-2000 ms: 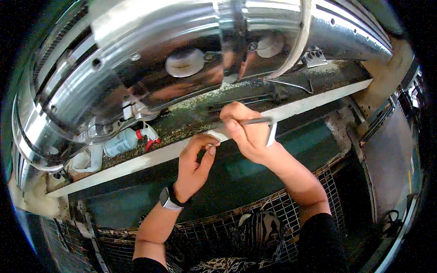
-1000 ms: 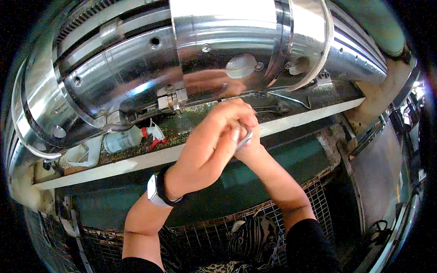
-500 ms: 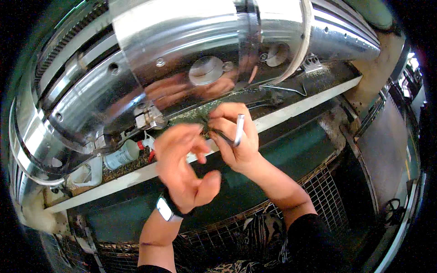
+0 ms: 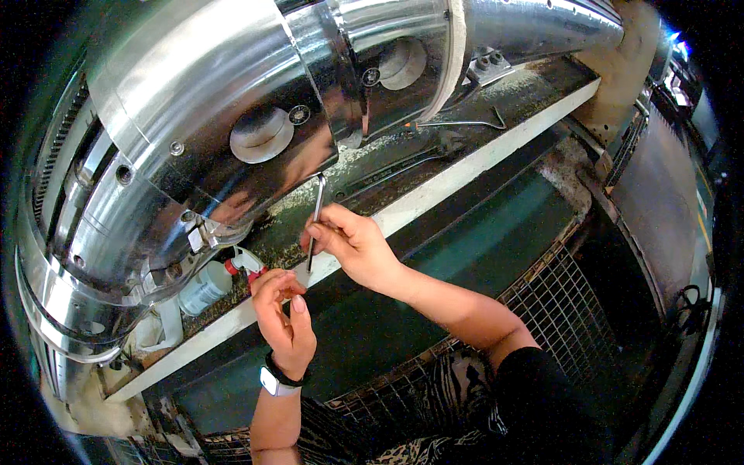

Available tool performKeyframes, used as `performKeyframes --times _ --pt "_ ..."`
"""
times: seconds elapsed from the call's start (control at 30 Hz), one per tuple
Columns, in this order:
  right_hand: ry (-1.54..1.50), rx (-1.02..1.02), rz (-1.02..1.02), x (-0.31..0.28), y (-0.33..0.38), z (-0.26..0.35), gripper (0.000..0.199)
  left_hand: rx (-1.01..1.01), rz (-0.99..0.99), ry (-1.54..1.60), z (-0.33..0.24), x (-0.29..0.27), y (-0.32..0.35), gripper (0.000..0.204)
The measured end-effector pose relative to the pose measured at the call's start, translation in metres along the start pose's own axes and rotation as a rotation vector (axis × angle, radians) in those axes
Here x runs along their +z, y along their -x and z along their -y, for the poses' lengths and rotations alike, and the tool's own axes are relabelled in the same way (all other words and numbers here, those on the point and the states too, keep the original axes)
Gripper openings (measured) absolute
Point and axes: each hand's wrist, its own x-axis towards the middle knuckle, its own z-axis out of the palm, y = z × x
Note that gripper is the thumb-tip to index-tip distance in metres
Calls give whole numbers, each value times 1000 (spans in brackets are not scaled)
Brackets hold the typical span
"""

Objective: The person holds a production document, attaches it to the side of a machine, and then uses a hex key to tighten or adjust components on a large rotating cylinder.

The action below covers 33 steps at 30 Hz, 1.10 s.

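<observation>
My right hand (image 4: 353, 244) pinches a thin metal hex key (image 4: 316, 217) that stands nearly upright in front of a large polished steel drum (image 4: 225, 101). My left hand (image 4: 283, 318) hangs lower and to the left with its fingers curled loosely and nothing visible in them; a watch sits on its wrist. It is near the white ledge (image 4: 434, 194) of the machine and a small red-handled tool (image 4: 246, 263) lying there.
A clear plastic bottle (image 4: 203, 287) lies on the grimy shelf under the drum. Long wrenches (image 4: 403, 163) rest farther right on that shelf. A wire mesh guard (image 4: 566, 310) runs below the green panel (image 4: 465, 256). A grey cabinet (image 4: 659, 201) stands at right.
Both hands were together at the drum one second ago. Since then my left hand has dropped down and left, and my right hand has turned the hex key upright.
</observation>
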Motion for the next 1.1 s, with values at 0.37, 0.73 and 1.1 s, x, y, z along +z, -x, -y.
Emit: performKeyframes --times 0.37,0.73,1.1 --pt "-271 98 148 25 -15 12 22 223 -99 -252 -15 -13 -2 29" --pt "-1035 300 466 28 -5 -24 46 -10 7 -436 -36 -6 -19 36" --pt "-814 633 118 43 31 -25 43 -304 199 -358 -22 20 -47 21"
